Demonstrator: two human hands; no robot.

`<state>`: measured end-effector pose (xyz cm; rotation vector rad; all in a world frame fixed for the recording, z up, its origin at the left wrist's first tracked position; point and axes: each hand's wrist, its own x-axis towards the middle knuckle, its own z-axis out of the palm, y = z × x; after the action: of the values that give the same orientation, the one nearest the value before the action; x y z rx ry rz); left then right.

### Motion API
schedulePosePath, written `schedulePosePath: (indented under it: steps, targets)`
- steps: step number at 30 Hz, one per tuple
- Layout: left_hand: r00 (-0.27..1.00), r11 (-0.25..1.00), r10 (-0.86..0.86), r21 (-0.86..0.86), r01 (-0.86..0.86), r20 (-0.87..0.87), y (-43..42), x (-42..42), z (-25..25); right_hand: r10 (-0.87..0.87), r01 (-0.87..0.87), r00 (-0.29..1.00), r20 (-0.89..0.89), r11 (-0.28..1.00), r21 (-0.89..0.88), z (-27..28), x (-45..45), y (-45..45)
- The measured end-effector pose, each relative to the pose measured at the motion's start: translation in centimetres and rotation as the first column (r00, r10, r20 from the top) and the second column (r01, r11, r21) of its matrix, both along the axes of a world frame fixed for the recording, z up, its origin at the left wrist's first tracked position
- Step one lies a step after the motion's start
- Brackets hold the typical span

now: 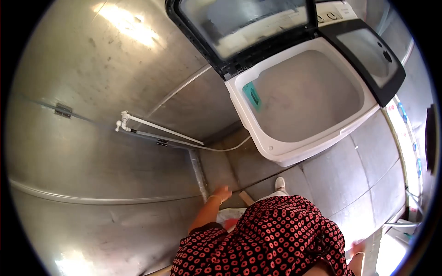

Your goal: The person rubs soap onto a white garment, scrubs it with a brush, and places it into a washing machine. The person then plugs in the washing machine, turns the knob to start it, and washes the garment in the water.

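My left hand [222, 194] hangs low on the left of my body, in front of the metal wall. Its fingers are small and blurred, and I cannot make out anything in them. Close below it lies a whitish bag or cloth [229, 214] with a red patch, partly hidden by my patterned clothing. At the lower right edge my right hand [357, 248] shows only as a blur beside my body. Ahead stands a white twin-tub washing machine [287, 149]. Its wash lid [216, 57] is raised, and cloudy grey water [313, 96] fills the tub. Neither hand touches the machine.
A white tap [123, 122] with pipes sits on the metal wall [92, 152] at left, and a thin hose [225, 149] runs toward the machine. The spin-side lid [368, 53] is down. Tiled floor [340, 184] extends below. My shoe [280, 184] is on it.
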<state>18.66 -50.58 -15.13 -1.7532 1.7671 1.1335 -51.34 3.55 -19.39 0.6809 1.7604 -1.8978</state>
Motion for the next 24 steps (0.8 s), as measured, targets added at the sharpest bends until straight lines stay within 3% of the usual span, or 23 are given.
schedulePosePath:
  steps: [1, 3, 4, 5, 6, 7, 8, 9, 10, 11, 12, 13, 14, 16, 18, 20, 22, 23, 24]
  targets:
    - [0.874, 0.889, -0.456, 0.120, 0.441, 0.166, 1.3, -0.5, 2.2, 0.128, -0.136, 0.991, 0.047, 0.954, 0.267, 1.3, 0.7, 0.0]
    - [0.830, 0.845, -0.527, 0.214, 0.490, 0.184, 2.1, -2.0, 3.8, 0.364, -0.393, 0.917, 0.161, 0.763, 0.513, 2.6, 1.4, -1.5]
    - [0.823, 0.833, -0.546, 0.214, 0.511, 0.160, 2.9, -1.2, 1.6, 0.460, -0.489, 0.864, 0.204, 0.672, 0.556, 3.2, 1.5, -2.9]
    - [0.997, 0.999, -0.035, 0.039, 0.038, -0.066, 4.8, -0.3, -1.6, 0.518, -0.542, 0.825, 0.226, 0.613, 0.575, 4.3, 1.9, -5.2]
    - [0.826, 0.881, 0.452, 0.027, -0.472, -0.337, 5.7, 0.2, -4.9, 0.541, -0.574, 0.804, 0.244, 0.603, 0.553, 5.4, 2.3, -7.9]
    - [0.834, 0.901, 0.421, 0.057, -0.430, -0.356, 5.8, -0.8, -5.6, 0.536, -0.588, 0.802, 0.262, 0.636, 0.500, 6.7, 2.7, -11.2]
    - [0.797, 0.858, 0.495, 0.049, -0.512, -0.346, 6.0, -2.0, -5.5, 0.442, -0.518, 0.842, 0.310, 0.824, 0.231, 5.0, 1.1, -13.1]
    - [0.751, 0.804, 0.570, 0.038, -0.593, -0.333, 6.1, -3.1, -5.5, 0.478, -0.569, 0.807, 0.347, 0.786, 0.240, 4.3, 0.4, -15.8]
    - [0.751, 0.812, 0.563, 0.062, -0.580, -0.345, 6.1, -4.0, -5.7, 0.555, -0.665, 0.741, 0.378, 0.684, 0.301, 6.6, 1.2, -20.9]
    - [0.835, 0.886, 0.407, -0.060, -0.459, -0.369, 6.4, -4.6, -5.7, 0.741, -0.836, 0.532, 0.409, 0.385, 0.391, 5.3, -0.3, -23.4]
    - [0.898, 0.924, 0.245, -0.191, -0.330, -0.366, 6.8, -4.9, -5.7, 0.910, -0.880, 0.259, 0.323, 0.085, 0.466, 6.4, 0.1, -26.6]
    - [0.892, 0.920, 0.256, -0.188, -0.343, -0.372, 7.4, -5.3, -5.7, 0.979, -0.873, 0.042, 0.200, -0.061, 0.484, 5.1, -1.0, -28.4]
    - [0.832, 0.879, 0.334, -0.171, -0.445, -0.443, 8.2, -5.9, -5.9, 0.976, -0.886, -0.031, 0.214, -0.126, 0.446, 6.3, -1.0, -31.6]
    - [0.745, 0.812, 0.427, -0.145, -0.566, -0.513, 10.0, -7.7, -4.3, 0.958, -0.902, -0.010, 0.287, -0.133, 0.410, 9.9, -0.1, -37.5]
    - [0.703, 0.735, 0.611, -0.071, -0.675, -0.364, 12.7, -9.6, -0.6, 0.968, -0.875, -0.089, 0.234, -0.188, 0.447, 7.6, -2.5, -40.5]
    - [0.531, 0.505, 0.741, -0.180, -0.844, -0.411, 18.3, -12.1, 0.3, 0.955, -0.854, -0.193, 0.227, -0.277, 0.440, 4.6, -5.2, -42.8]
    - [0.486, 0.456, 0.834, -0.171, -0.874, -0.260, 26.9, -11.7, -5.2, 0.917, -0.822, -0.286, 0.279, -0.384, 0.420, 2.6, -7.4, -45.3]
    - [0.452, 0.418, 0.851, -0.177, -0.891, -0.266, 32.7, -12.2, -9.2, 0.914, -0.843, -0.320, 0.250, -0.396, 0.364, 1.3, -8.9, -46.3]
    - [0.428, 0.391, 0.863, -0.183, -0.902, -0.269, 38.2, -13.3, -11.2, 0.911, -0.803, -0.349, 0.220, -0.411, 0.430, 0.4, -10.0, -47.0]
